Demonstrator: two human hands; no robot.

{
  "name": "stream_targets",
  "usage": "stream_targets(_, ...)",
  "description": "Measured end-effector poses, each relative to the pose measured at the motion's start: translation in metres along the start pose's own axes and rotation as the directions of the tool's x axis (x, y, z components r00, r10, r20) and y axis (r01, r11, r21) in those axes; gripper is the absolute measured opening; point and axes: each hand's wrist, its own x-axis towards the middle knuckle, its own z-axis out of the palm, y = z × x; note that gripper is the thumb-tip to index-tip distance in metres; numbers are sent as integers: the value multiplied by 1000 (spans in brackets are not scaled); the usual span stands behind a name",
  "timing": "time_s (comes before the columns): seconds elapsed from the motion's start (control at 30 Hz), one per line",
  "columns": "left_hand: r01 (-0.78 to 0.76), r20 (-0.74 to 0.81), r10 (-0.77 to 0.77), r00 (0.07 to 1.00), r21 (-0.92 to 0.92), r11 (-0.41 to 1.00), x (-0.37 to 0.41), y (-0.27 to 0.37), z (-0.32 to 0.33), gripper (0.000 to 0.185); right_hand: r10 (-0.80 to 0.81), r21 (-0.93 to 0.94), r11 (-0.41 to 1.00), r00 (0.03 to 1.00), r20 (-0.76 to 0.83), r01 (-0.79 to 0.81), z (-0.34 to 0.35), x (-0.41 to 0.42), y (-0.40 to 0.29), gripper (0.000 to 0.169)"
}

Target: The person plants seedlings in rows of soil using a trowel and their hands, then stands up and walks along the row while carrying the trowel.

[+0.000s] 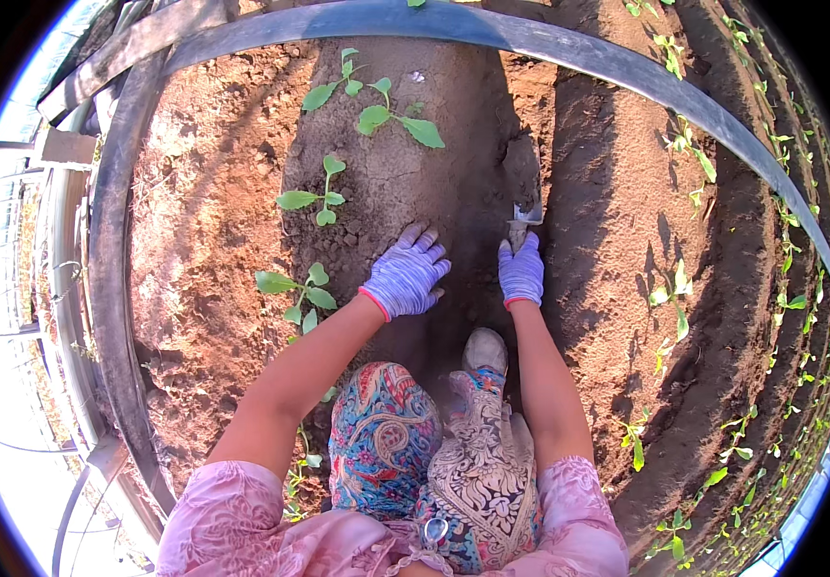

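My right hand (521, 268), in a purple knit glove with a red cuff, grips the handle of a garden trowel (528, 212). The trowel's blade points away from me, partly covered with dark soil, at the edge of the furrow. My left hand (409, 272), gloved alike, rests on the soil bed (404, 180) with its fingers spread and nothing seen in it. Beyond my left hand grow leafy seedlings (386, 119), with another seedling (325, 195) to its upper left and one (306, 292) just left of it.
A dark curved band (415, 19) arches across the far side. At the left stand a dark strip (113, 238) and a metal-framed, brightly lit edge. More seedling rows (674, 292) run along ridges at the right. My shoe (485, 351) stands in the furrow near my right arm.
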Motion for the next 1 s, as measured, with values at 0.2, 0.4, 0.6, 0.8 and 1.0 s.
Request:
stream_targets(0.2,-20,-45,20,999,3,1000,11,3,-6,40,26,-193,981,999,-40,-33,-41,4,-9,60)
stream_targets(0.4,-28,-44,28,999,3,1000,6,2,-3,38,69,304,951,997,-26,-58,-30,-41,0,64)
stream_targets(0.6,0,-51,0,999,1,1000,4,3,3,37,179,503,813,947,267,-295,13,-74,51,61)
stream_targets(0.8,-52,-33,51,998,-25,998,6,5,-3,36,130,148,980,991,28,-132,23,12,0,58)
stream_targets(1.0,-29,-69,28,997,-25,999,5,2,-2,35,-14,-94,996,998,-67,7,-24,1,-7,60)
